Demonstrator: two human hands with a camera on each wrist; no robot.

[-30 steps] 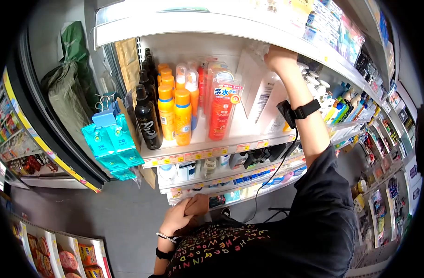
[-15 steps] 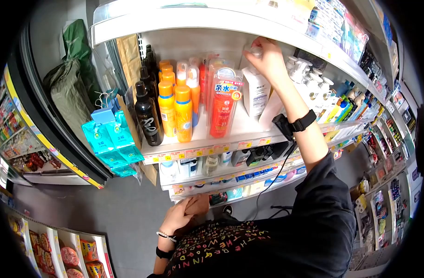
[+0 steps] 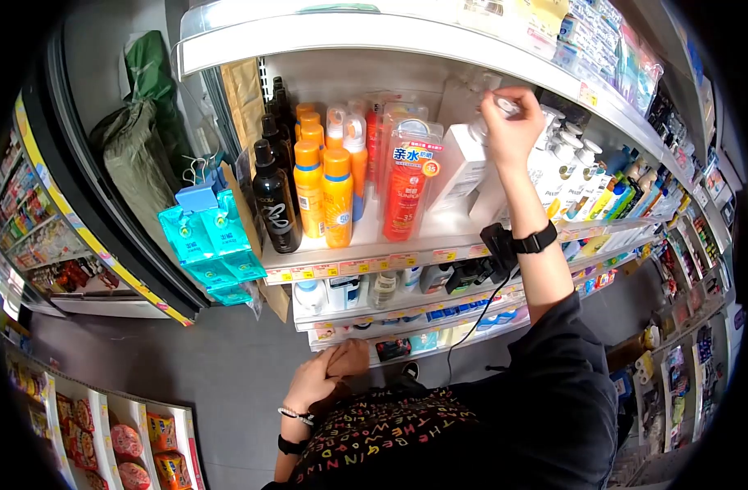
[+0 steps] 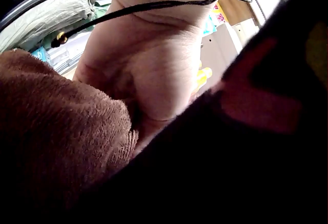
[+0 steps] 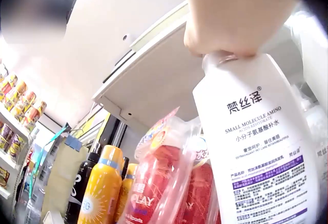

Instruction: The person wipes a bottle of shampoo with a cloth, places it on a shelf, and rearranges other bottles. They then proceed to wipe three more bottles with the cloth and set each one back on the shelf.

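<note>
In the head view my right hand (image 3: 517, 131) is at the upper shelf, fingers curled round a pale pump top. The right wrist view shows that hand (image 5: 241, 19) gripping the neck of a white bottle (image 5: 256, 131) with dark print. This hand hides the bottle's top. A boxy white bottle (image 3: 459, 167) leans just left of the hand in the head view, beside a red packaged bottle (image 3: 406, 192). Low at my waist, my left hand (image 3: 312, 380) holds a brown cloth (image 3: 349, 358); up close, the cloth (image 4: 61, 131) looks fleecy and covers the fingers.
Orange spray bottles (image 3: 338, 196) and black bottles (image 3: 276, 196) stand left on the shelf; white pump bottles (image 3: 566, 155) stand right. Teal packets (image 3: 210, 241) hang at the shelf's left end. The shelf above (image 3: 349, 37) overhangs, and a cable (image 3: 472, 327) trails from my right wrist.
My right hand came out from the back of the shelf, taking hold of a white bottle's top, then shifted right and towards me. My left hand has stayed at my waist.
</note>
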